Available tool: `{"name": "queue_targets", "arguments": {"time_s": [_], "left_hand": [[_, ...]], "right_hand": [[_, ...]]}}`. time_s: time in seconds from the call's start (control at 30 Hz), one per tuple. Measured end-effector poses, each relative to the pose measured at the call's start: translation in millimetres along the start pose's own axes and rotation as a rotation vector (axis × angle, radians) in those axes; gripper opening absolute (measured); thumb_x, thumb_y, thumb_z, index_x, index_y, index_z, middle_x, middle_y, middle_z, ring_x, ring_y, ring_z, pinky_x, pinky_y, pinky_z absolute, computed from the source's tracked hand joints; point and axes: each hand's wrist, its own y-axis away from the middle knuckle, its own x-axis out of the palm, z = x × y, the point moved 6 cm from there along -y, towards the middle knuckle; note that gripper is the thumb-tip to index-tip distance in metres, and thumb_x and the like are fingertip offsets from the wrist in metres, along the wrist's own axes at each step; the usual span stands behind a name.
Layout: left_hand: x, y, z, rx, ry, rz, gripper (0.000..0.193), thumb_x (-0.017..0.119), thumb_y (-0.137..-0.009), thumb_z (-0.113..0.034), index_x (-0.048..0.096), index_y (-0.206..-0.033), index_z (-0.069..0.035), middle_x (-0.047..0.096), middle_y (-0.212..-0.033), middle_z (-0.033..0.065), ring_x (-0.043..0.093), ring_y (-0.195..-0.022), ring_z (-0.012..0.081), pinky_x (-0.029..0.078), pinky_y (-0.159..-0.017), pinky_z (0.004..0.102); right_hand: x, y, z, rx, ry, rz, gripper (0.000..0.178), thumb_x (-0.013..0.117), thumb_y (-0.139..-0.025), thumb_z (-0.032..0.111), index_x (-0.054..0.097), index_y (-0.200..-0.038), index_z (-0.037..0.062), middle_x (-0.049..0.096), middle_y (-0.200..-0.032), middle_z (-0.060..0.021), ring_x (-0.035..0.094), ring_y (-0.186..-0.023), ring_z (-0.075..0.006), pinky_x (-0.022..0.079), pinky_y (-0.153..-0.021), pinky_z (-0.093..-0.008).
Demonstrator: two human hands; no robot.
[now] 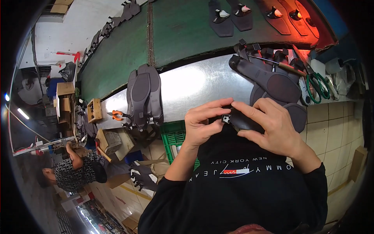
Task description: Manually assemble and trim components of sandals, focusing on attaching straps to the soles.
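My left hand [199, 124] is closed in a pinch round a small dark piece with a pale, shiny square end [226, 118]. My right hand [278, 130] has its index fingertip against the top of that piece, meeting the left fingertips. Its fingers are bent over a dark sandal sole [249, 124], which is partly hidden behind them; whether the small piece is joined to the sole I cannot tell. Just beyond the right hand lies a pile of dark sandal soles [278, 84]. Farther left, more soles [144, 91] stand stacked on the metal worktop [194, 85].
A green conveyor belt [183, 31] runs behind the worktop, carrying soles with shiny forms [222, 17] under red light. Green-handled scissors [319, 85] and a wooden-handled tool [290, 69] lie at right. Orange-handled pliers [117, 114] lie at left. A green crate [171, 138] stands below; a co-worker [76, 169] is at left.
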Motion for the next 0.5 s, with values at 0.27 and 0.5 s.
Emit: {"name": "queue_targets", "arguments": {"time_s": [0.27,0.5], "left_hand": [[-3.6,-3.5,5.6,0.024,0.154,-0.012,0.048,0.054,-0.063,0.016,0.067,-0.107,0.003,0.057,-0.124,0.0243,0.059,-0.111,0.0284,0.047,-0.091,0.0302],[1.7,-3.6,7.5,-0.036,0.069,0.067,0.049,0.052,-0.064,0.017,0.067,-0.108,0.002,0.055,-0.126,0.0239,0.057,-0.115,0.0262,0.045,-0.093,0.0290]], "right_hand": [[-1.3,0.7,-1.6,-0.156,-0.107,-0.212,0.043,0.072,-0.068,0.007,0.060,-0.109,0.0006,0.058,-0.086,-0.0104,0.057,-0.072,-0.0263,0.047,-0.063,-0.0358],[5.8,1.3,-0.2,-0.156,-0.035,-0.214,0.041,0.070,-0.069,0.005,0.060,-0.108,0.0004,0.056,-0.082,-0.0095,0.057,-0.071,-0.0258,0.047,-0.063,-0.0354]]}}
